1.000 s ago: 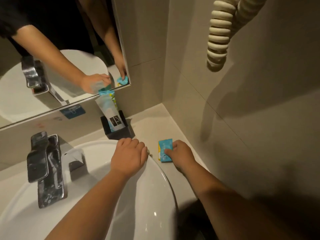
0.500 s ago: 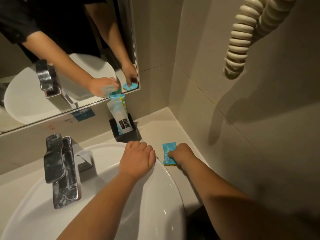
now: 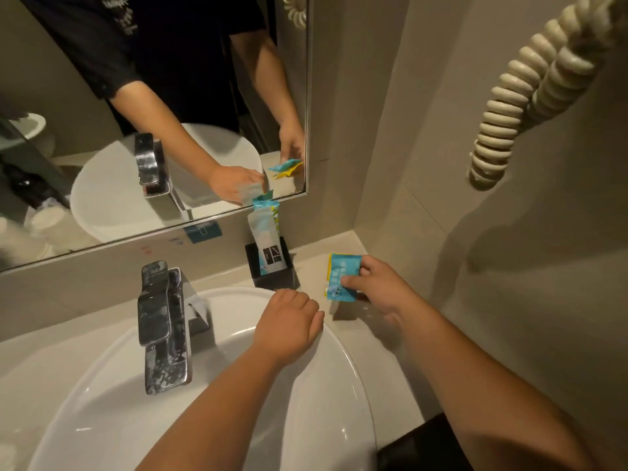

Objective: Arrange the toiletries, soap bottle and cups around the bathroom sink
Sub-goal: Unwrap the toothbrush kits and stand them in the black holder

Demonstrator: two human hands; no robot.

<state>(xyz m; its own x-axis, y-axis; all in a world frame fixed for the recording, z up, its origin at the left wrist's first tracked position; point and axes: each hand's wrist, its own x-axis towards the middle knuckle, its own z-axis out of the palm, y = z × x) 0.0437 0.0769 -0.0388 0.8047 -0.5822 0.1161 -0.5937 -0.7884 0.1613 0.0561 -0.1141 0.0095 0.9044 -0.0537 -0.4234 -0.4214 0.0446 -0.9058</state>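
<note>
My right hand (image 3: 377,287) grips small blue and yellow toiletry packets (image 3: 339,277), lifted just above the counter (image 3: 346,246) right of the white sink (image 3: 326,375). My left hand (image 3: 289,322) rests as a fist on the sink's far right rim and holds nothing that I can see. A black holder (image 3: 273,268) with tall white and blue sachets (image 3: 266,231) stands against the back wall under the mirror.
A chrome faucet (image 3: 163,321) sits at the sink's back left. The mirror (image 3: 153,113) reflects stacked white cups at its lower left. A coiled beige cord (image 3: 516,93) hangs on the right wall. A dark object (image 3: 421,447) lies at the counter's near edge.
My right hand has picked the blue packets up off the counter and moved them back toward the wall. My left hand stays on the rim. The camera has tilted up.
</note>
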